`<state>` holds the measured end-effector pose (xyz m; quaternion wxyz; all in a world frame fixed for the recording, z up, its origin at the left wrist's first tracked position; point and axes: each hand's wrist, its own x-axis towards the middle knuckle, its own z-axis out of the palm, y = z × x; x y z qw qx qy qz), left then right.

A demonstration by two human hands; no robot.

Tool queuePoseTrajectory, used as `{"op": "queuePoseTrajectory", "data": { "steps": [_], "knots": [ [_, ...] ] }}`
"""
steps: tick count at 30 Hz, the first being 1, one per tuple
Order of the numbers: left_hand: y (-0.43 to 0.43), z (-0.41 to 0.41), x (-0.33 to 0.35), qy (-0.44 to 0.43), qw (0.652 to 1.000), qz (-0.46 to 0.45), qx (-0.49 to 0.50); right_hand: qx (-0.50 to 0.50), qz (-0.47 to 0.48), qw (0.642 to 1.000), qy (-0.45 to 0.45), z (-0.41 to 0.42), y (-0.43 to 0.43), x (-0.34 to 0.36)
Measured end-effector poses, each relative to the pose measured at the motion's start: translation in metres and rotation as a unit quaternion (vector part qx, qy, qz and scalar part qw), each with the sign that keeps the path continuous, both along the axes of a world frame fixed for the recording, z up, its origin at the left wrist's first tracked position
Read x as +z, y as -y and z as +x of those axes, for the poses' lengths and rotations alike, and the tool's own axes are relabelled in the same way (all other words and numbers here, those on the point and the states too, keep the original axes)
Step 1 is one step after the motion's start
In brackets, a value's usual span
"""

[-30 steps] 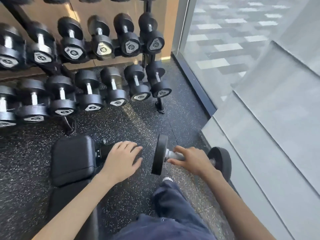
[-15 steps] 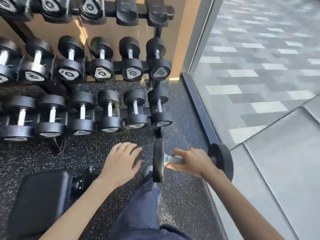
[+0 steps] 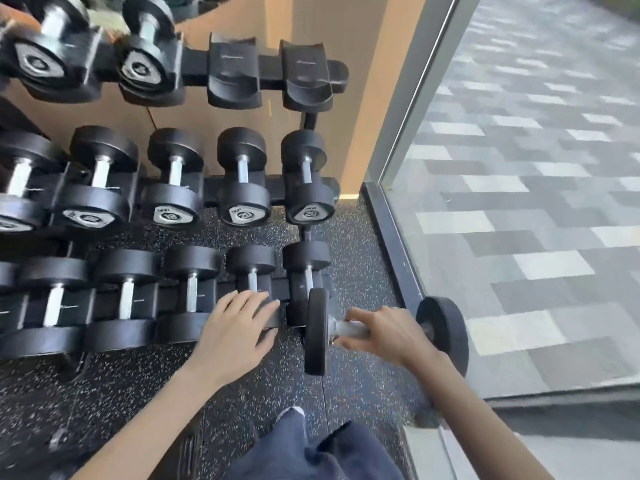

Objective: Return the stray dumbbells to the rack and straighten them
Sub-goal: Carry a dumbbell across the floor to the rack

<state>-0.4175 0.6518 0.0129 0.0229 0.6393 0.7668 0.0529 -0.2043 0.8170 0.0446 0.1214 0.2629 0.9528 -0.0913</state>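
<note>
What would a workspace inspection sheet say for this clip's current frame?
Surface: black speckled rubber floor.
Job's things: one dumbbell held crosswise before the bottom row of the rack; top row has two empty cradles at its right end; visible middle and bottom slots filled.
Clutter: dark blurred shape low left, not identifiable.
Hands: left hand open, fingers spread over a bottom-row dumbbell, contact unclear; right hand grips the loose dumbbell's handle.
Cables: nothing seen.
Surroundings: glass wall at right, paving outside; tan wall behind the rack.
</note>
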Motion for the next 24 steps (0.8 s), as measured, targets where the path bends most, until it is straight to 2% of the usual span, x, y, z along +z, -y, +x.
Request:
{"op": "queuePoseTrajectory", "data": {
  "steps": [4, 11, 20, 24],
  "knots": [
    [-0.059, -0.01, -0.002, -0.002, 1.0, -0.009, 0.022, 0.025, -0.005, 0.999, -0.033, -0.024, -0.068, -0.004],
    [-0.175, -0.016, -0.004, -0.009, 0.993, -0.003, 0.12, 0.108, -0.021, 0.994, -0.024, -0.061, -0.199, -0.025],
    [-0.293, -0.009, 0.0, 0.004, 0.976, -0.007, 0.217, 0.182, -0.062, 0.981, -0.029, -0.09, -0.353, 0.006],
    [-0.33, -0.021, 0.006, 0.001, 0.967, -0.002, 0.254, 0.229, -0.04, 0.973, -0.009, -0.119, -0.404, 0.012]
  ]
}}
